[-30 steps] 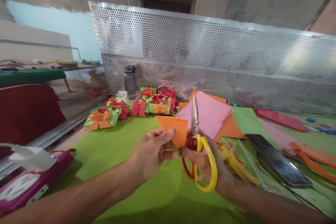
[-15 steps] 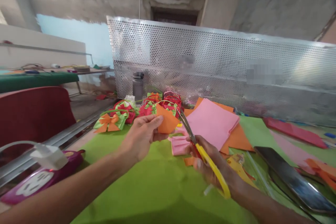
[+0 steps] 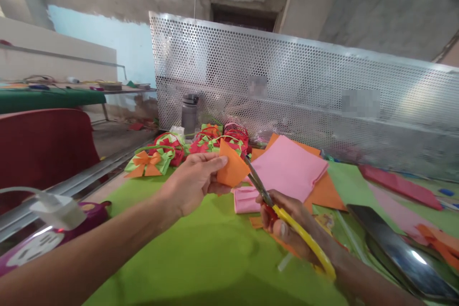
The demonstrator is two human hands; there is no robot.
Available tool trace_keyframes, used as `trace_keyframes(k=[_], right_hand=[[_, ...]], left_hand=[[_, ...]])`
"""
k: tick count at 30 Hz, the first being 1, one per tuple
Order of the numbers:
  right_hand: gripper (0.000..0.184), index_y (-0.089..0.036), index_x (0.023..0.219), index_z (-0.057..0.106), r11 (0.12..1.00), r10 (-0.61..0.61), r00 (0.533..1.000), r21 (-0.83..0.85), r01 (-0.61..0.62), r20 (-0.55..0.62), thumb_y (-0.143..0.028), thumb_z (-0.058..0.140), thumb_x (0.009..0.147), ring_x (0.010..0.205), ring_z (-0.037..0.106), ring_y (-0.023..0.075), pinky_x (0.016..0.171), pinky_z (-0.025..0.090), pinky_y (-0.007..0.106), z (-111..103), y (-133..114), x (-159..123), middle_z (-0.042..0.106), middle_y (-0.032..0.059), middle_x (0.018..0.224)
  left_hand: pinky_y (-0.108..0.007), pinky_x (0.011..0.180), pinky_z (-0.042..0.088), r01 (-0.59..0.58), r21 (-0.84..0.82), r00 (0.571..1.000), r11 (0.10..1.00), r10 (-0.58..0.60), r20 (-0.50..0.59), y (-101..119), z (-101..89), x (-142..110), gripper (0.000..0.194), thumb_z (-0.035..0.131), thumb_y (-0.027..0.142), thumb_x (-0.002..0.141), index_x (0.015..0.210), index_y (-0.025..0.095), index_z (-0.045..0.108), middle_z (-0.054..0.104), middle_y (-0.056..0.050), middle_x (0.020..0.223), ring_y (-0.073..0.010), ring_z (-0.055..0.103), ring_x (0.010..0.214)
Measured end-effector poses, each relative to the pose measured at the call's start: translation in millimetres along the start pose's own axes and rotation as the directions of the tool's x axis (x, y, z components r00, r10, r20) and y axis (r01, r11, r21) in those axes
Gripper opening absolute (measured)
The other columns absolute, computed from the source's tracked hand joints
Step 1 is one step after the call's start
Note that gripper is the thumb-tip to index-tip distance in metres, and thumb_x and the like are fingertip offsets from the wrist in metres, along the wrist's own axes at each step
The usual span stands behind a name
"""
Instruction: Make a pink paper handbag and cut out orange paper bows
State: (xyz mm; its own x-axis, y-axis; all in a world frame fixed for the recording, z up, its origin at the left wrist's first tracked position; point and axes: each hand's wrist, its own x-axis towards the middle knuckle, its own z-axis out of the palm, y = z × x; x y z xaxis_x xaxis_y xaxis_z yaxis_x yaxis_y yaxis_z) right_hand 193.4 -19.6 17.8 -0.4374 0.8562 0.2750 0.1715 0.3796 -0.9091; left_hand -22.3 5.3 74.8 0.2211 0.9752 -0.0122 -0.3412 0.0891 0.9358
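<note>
My left hand (image 3: 191,181) pinches a small folded orange paper piece (image 3: 232,169) and holds it up above the green table cover (image 3: 201,258). My right hand (image 3: 290,224) grips scissors (image 3: 276,205) with a yellow and a red handle loop. The blades point up and left and touch the lower right edge of the orange piece. A folded pink piece (image 3: 245,199) lies on the table just below the blades.
A stack of pink and orange sheets (image 3: 290,167) lies behind my hands. Several red, green and orange paper baskets (image 3: 172,150) and a grey bottle (image 3: 189,114) stand at the back by a perforated metal screen (image 3: 304,86). A phone (image 3: 401,248) lies right; a magenta device (image 3: 46,241) left.
My left hand has lifted the orange piece up and to the left. The scissors have tilted from upright to slanting left, and the piece looks smaller, with scraps now lying on the table.
</note>
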Motion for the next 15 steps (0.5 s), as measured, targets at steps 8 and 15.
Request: trace_keyframes(k=[8, 15], right_hand=[[0.043, -0.019, 0.084, 0.048, 0.998, -0.024, 0.997, -0.05, 0.028, 0.078, -0.061, 0.051, 0.076, 0.055, 0.034, 0.0104, 0.047, 0.03, 0.024, -1, -12, -1, 0.042, -0.0018, 0.068], [0.039, -0.019, 0.086, 0.047, 0.997, 0.0, 0.996, -0.076, 0.006, 0.087, -0.057, 0.051, 0.078, 0.054, 0.032, 0.0103, 0.046, 0.029, 0.023, 0, -17, -1, 0.04, -0.0034, 0.066]], left_hand=[[-0.024, 0.047, 0.054, 0.017, 0.005, 1.0, 1.0, -0.017, 0.021, -3, 1.8, -1, 0.011, 0.058, 0.014, 0.078, 0.081, 0.008, 0.066, 0.07, -0.011, 0.075, -0.0179, 0.067, 0.06], [-0.025, 0.047, 0.054, 0.019, 0.011, 0.999, 1.0, -0.019, 0.035, -4, 1.3, 1, 0.013, 0.06, 0.016, 0.077, 0.084, 0.007, 0.066, 0.07, -0.013, 0.077, -0.0201, 0.068, 0.062]])
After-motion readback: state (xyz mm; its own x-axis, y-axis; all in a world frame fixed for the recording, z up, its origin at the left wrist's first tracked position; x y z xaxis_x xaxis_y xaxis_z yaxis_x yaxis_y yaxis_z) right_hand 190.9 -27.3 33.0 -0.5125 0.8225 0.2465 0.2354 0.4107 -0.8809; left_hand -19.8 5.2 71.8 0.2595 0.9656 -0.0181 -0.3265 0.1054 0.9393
